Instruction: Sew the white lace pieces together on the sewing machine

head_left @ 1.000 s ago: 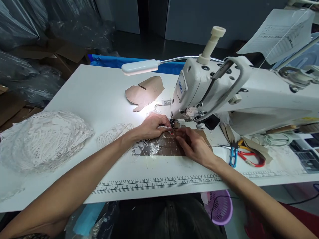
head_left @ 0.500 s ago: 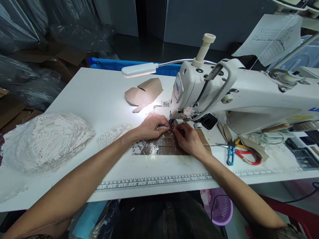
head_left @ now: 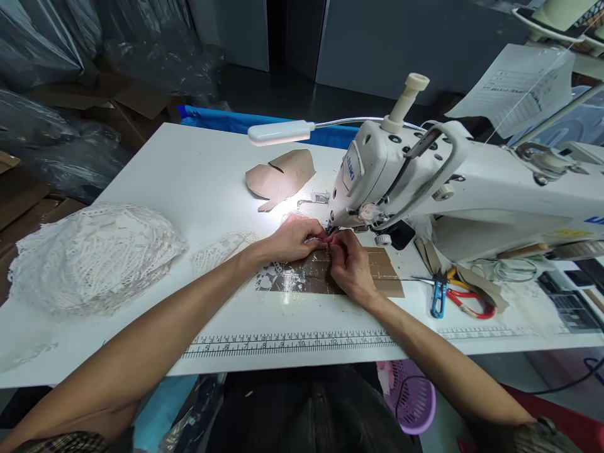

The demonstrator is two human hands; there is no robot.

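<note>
A: Fingers first. State?

B: Left hand (head_left: 297,239) and right hand (head_left: 350,264) both narrow, tips drawn in almost together just beside the needle area of the sewing machine (head_left: 363,163). Whether they pinch an edge or only press it, I cannot tell; the spot is too small and partly hidden.

A: Where is the work?

B: Beneath the hands: a brown sheet (head_left: 384,270), shiny in its middle, with patterned lace (head_left: 271,275) showing at its left end. It lies flat on the bench (head_left: 207,170).

A: Step in hand?

B: My judgement: fine positioning by the needle. The next move calls for keeping the layers flat and the fingertips clear of the needle.

A: Further out?

B: Behind the left hand, a cut brown paper piece (head_left: 282,178) under a lamp (head_left: 279,133). Far left, a heaped lace bundle (head_left: 99,258). To the right, blue snips (head_left: 438,297) beside red-handled pliers or scissors (head_left: 479,309); type uncertain. Ruler markings (head_left: 292,344) run along the near edge.
</note>
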